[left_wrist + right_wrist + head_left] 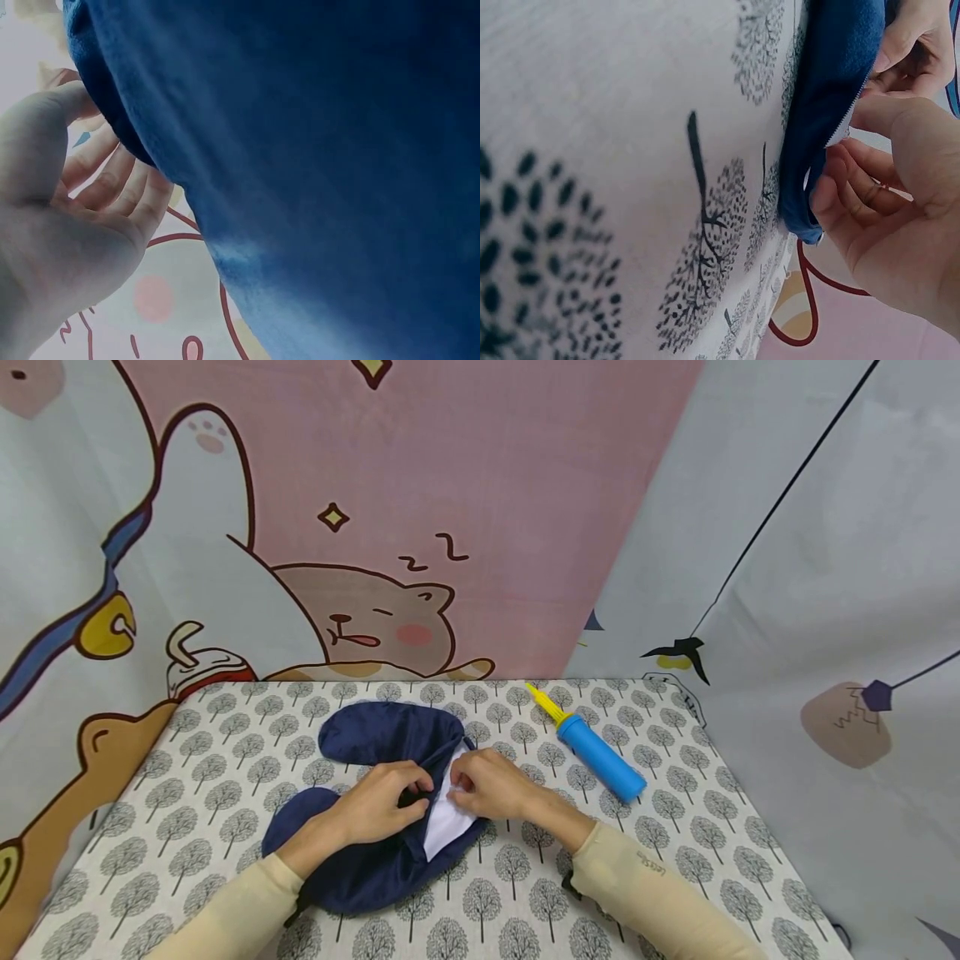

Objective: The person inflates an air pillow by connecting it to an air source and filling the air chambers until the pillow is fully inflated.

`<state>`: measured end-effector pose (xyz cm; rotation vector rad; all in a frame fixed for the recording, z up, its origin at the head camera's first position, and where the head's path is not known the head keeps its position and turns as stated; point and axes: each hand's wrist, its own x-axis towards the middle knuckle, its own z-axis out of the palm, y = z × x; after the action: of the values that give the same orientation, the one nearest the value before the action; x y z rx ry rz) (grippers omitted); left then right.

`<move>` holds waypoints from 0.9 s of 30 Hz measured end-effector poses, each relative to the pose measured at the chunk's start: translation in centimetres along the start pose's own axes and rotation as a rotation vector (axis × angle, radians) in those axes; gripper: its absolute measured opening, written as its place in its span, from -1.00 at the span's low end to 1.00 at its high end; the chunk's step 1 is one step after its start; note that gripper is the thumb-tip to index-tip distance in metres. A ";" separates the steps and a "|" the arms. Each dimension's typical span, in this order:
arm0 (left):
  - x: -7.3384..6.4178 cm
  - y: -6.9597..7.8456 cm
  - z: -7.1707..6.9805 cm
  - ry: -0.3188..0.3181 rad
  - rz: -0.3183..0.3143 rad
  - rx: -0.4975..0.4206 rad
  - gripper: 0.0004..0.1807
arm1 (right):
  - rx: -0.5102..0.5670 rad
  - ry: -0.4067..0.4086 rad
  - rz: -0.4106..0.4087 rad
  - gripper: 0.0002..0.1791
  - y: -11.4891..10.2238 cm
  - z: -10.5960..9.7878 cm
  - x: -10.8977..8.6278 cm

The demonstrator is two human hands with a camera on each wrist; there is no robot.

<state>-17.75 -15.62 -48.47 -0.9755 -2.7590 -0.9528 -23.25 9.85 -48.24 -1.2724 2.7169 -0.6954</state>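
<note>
Neck pillow (pixel 367 878) on table (pixel 536 868), pump (pixel 602 758) to right

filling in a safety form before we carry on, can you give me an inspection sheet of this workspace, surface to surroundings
Surface: tree-print cloth, mostly uncovered.
Job's things: navy plush piece, curved, lying on the cloth; white inner material shows through its opening; zip teeth line an edge.
Clutter: blue pump with yellow nozzle, lying apart from the plush piece.
Grippers: bare hands; left hand at the opening, its hold unclear; right hand appears to pinch the white inner material.
Cables: dark loop by the right table edge, too small to identify.
Surroundings: cartoon-animal backdrop behind.
</note>
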 end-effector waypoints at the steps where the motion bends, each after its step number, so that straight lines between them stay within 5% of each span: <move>1: 0.0 0.0 0.0 -0.002 -0.002 -0.004 -0.84 | 0.010 0.003 0.003 -0.89 0.0 -0.1 0.0; 16: 1.1 1.0 0.2 -0.005 0.015 -0.004 -0.76 | 0.147 0.024 0.047 -0.94 -0.1 -1.0 -0.5; 27: 1.8 0.8 0.6 0.029 -0.053 -0.056 -0.80 | 0.197 0.031 0.060 -0.92 -0.4 -1.2 -0.7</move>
<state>-18.58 -13.82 -48.07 -0.8922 -2.7613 -1.0489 -22.82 10.62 -47.07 -1.1403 2.6190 -0.9560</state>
